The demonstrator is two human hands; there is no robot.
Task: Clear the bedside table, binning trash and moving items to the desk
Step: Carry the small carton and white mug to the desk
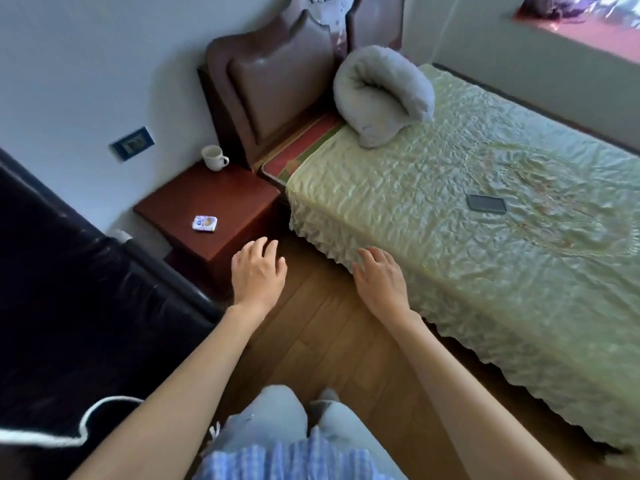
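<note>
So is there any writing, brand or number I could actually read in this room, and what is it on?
None can be read.
Small packet on the bedside table: printed purple and yellow design, any lettering too small and blurred.
White mug: no print visible.
Blue wall plate: no legible marking.
Phone on the bed: dark screen, no text.

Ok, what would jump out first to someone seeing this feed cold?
The two bare hands, left hand and right hand, both empty, reach out over the wooden floor. Next, the bedside table with a white mug at its back and a small packet near its front.
</note>
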